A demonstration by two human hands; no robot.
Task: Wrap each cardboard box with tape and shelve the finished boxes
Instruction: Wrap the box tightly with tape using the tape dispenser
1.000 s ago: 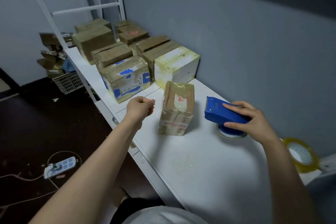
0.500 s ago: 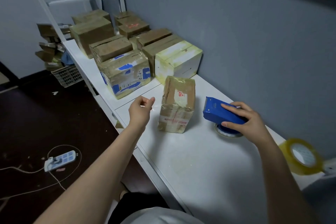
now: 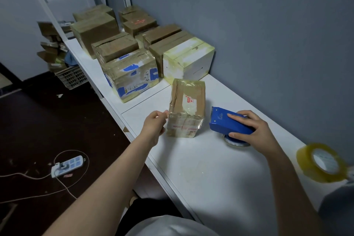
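The right hand [image 3: 254, 132] is gripping a blue tape dispenser [image 3: 229, 123], fingers lying over its top and thumb pressing its near side, and the dispenser's roll is resting on the white table [image 3: 210, 174]. The dispenser's nose is pointing toward a small cardboard box [image 3: 186, 109] standing just beside it, with a narrow gap between the two. This box is sitting upright on the table, its top glossy with clear tape and carrying a small red mark, its near face showing bands of tape. The left hand [image 3: 154, 125] is loosely curled at the box's left edge, fingertips pinched together right at the upper near corner; whether it is actually pinching tape or touching the cardboard cannot be told.

Beyond the box, a group of taped boxes is filling the far end of the table against the grey wall [image 3: 268, 34]: a white box with yellowed tape [image 3: 188, 61] nearest, a box with blue markings [image 3: 132, 74] to its left, and several brown boxes [image 3: 115, 48] behind them. A loose roll of yellowish tape [image 3: 321, 162] is lying near the table's right end, well apart from the dispenser. On the dark floor [image 3: 38, 120] to the left, a power strip [image 3: 67, 165] with its cord is lying, and a plastic crate [image 3: 70, 77] holding flattened cardboard is standing by the far table end.
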